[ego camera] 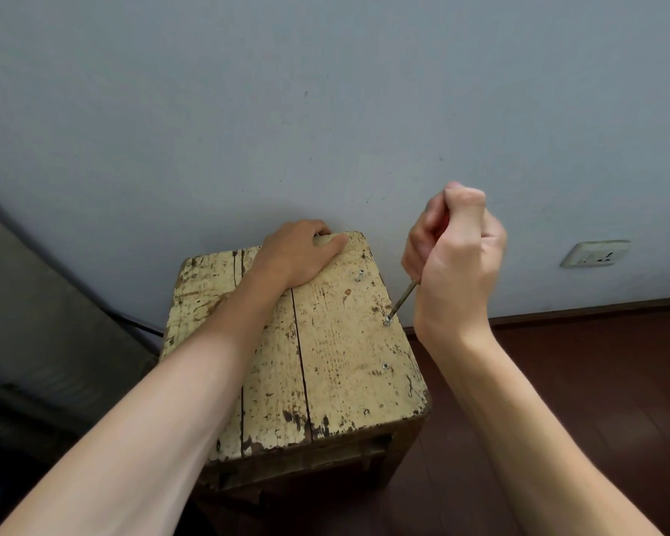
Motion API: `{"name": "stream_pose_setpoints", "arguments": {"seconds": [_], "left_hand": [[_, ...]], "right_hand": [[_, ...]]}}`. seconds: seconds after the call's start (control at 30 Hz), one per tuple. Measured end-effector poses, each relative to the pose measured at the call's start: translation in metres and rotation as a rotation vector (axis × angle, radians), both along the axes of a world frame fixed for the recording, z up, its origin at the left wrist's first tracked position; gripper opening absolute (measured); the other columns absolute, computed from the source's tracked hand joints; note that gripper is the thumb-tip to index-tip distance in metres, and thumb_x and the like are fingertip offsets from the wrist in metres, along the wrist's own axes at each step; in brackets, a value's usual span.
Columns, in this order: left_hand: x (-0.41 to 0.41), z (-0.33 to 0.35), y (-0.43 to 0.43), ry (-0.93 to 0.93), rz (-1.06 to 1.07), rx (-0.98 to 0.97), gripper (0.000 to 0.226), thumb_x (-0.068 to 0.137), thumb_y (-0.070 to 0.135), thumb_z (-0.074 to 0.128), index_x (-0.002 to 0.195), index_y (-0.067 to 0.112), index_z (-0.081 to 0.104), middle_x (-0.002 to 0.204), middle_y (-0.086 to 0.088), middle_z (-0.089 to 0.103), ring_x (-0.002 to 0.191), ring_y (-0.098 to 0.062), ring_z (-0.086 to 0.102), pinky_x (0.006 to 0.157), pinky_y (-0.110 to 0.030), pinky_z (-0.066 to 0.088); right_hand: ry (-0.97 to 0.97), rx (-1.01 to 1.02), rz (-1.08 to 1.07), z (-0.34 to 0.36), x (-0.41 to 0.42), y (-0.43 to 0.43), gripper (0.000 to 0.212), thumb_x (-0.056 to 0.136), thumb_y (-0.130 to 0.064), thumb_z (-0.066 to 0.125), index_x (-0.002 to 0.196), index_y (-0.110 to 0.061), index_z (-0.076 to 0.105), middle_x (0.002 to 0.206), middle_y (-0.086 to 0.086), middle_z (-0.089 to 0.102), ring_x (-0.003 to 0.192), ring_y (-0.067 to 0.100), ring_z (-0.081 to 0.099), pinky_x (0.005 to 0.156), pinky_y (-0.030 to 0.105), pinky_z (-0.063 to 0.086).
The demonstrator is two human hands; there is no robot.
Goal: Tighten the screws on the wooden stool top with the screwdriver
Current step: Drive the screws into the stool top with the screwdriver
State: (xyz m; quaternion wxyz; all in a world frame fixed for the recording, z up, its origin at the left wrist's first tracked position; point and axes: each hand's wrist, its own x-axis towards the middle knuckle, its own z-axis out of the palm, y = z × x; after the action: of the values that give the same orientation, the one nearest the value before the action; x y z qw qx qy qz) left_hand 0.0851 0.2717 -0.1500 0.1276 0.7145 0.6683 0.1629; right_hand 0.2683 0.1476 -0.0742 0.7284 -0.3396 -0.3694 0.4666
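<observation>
While left hand (300, 253) fingers curl over stool top (345, 342) far edge, right hand (455, 257) fingers grip screwdriver (403, 299), tip on screw (387, 322).

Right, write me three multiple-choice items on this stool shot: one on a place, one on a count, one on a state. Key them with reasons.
1. Where is the tip of the screwdriver?
A. In the crack between the boards
B. On the middle screw along the right edge of the stool top
C. In the air, off the stool

2. How many screws show in the stool top?
A. One
B. Five
C. Three

3. What is the left hand doing?
A. Holding the far edge of the stool top
B. Hanging free beside the stool
C. Pinching a loose screw

Key:
1 B: the shaft runs from the right hand down to that screw's head.
2 C: a far screw, the middle screw and a near screw line the right edge.
3 A: its fingers curl over the far edge, the palm on the wood.
</observation>
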Motion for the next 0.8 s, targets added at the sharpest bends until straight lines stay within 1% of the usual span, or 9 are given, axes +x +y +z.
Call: {"name": "stream_pose_setpoints", "arguments": {"seconds": [0.1, 0.17, 0.2, 0.3, 0.4, 0.57, 0.67, 0.73, 0.8], "left_hand": [[0.0, 0.0, 0.0, 0.005, -0.005, 0.014, 0.055, 0.092, 0.074, 0.045, 0.118, 0.033, 0.069, 0.118, 0.008, 0.07, 0.108, -0.021, 0.063, 0.094, -0.042, 0.051], [0.0, 0.0, -0.001, -0.001, -0.009, 0.021, 0.055, 0.092, 0.074, 0.045, 0.118, 0.032, 0.069, 0.117, 0.007, 0.07, 0.107, -0.023, 0.063, 0.094, -0.042, 0.051], [0.0, 0.001, -0.001, 0.0, -0.014, 0.021, 0.057, 0.091, 0.075, 0.044, 0.119, 0.032, 0.069, 0.117, 0.006, 0.071, 0.107, -0.023, 0.064, 0.093, -0.042, 0.051], [0.0, 0.001, 0.0, 0.011, -0.021, 0.018, 0.057, 0.09, 0.075, 0.043, 0.119, 0.033, 0.069, 0.118, 0.007, 0.07, 0.108, -0.022, 0.063, 0.091, -0.041, 0.05], [-0.001, -0.001, 0.001, 0.013, -0.01, 0.016, 0.054, 0.091, 0.075, 0.044, 0.117, 0.034, 0.068, 0.117, 0.009, 0.07, 0.107, -0.02, 0.063, 0.092, -0.041, 0.05], [-0.001, -0.003, 0.003, 0.016, 0.001, 0.009, 0.058, 0.089, 0.078, 0.042, 0.117, 0.035, 0.068, 0.117, 0.01, 0.07, 0.107, -0.02, 0.063, 0.091, -0.039, 0.049], [-0.001, -0.003, 0.003, 0.019, -0.006, 0.018, 0.056, 0.089, 0.077, 0.042, 0.115, 0.035, 0.069, 0.116, 0.011, 0.07, 0.107, -0.019, 0.063, 0.088, -0.038, 0.048], [-0.001, -0.003, 0.002, 0.023, -0.007, 0.018, 0.056, 0.09, 0.076, 0.043, 0.117, 0.035, 0.069, 0.117, 0.01, 0.07, 0.107, -0.02, 0.063, 0.087, -0.037, 0.047], [-0.001, -0.001, 0.002, 0.015, -0.005, 0.016, 0.056, 0.09, 0.076, 0.044, 0.118, 0.034, 0.068, 0.117, 0.009, 0.07, 0.107, -0.021, 0.063, 0.089, -0.038, 0.049]], "right_hand": [[-0.14, 0.083, 0.123, 0.003, 0.014, 0.01, 0.018, 0.094, -0.019, 0.047, 0.092, -0.016, 0.065, 0.07, 0.002, 0.058, 0.059, 0.016, 0.051, 0.052, 0.024, 0.043], [-0.191, 0.164, 0.33, 0.005, 0.027, 0.016, 0.029, 0.097, -0.015, 0.046, 0.112, -0.016, 0.07, 0.086, 0.005, 0.073, 0.069, 0.018, 0.065, 0.062, 0.026, 0.052], [-0.207, 0.183, 0.433, 0.006, 0.031, 0.017, 0.031, 0.101, -0.015, 0.043, 0.114, -0.015, 0.072, 0.086, 0.006, 0.077, 0.066, 0.019, 0.068, 0.06, 0.027, 0.053], [-0.269, 0.16, 0.544, 0.007, 0.032, 0.014, 0.047, 0.106, -0.025, 0.039, 0.077, -0.022, 0.077, 0.059, 0.006, 0.069, 0.043, 0.019, 0.056, 0.048, 0.024, 0.042], [-0.241, 0.129, 0.493, 0.007, 0.025, 0.011, 0.051, 0.104, -0.027, 0.042, 0.054, -0.023, 0.054, 0.044, -0.001, 0.043, 0.037, 0.014, 0.033, 0.044, 0.022, 0.029], [-0.016, 0.004, -0.024, 0.002, 0.001, 0.001, 0.049, 0.113, -0.027, 0.044, 0.071, -0.015, 0.024, 0.059, 0.002, 0.024, 0.05, 0.014, 0.019, 0.045, 0.027, 0.015], [0.008, -0.036, 0.006, 0.003, 0.001, 0.0, 0.035, 0.106, -0.031, 0.047, 0.076, -0.016, 0.041, 0.058, 0.001, 0.032, 0.05, 0.015, 0.024, 0.044, 0.027, 0.021], [-0.067, -0.013, 0.094, 0.005, 0.009, 0.005, 0.016, 0.097, -0.028, 0.046, 0.094, -0.015, 0.055, 0.057, -0.001, 0.047, 0.046, 0.015, 0.037, 0.044, 0.026, 0.03], [-0.223, 0.065, 0.175, 0.006, 0.019, 0.011, 0.026, 0.094, -0.022, 0.043, 0.108, -0.018, 0.065, 0.069, 0.0, 0.064, 0.055, 0.017, 0.055, 0.048, 0.027, 0.04]]}}
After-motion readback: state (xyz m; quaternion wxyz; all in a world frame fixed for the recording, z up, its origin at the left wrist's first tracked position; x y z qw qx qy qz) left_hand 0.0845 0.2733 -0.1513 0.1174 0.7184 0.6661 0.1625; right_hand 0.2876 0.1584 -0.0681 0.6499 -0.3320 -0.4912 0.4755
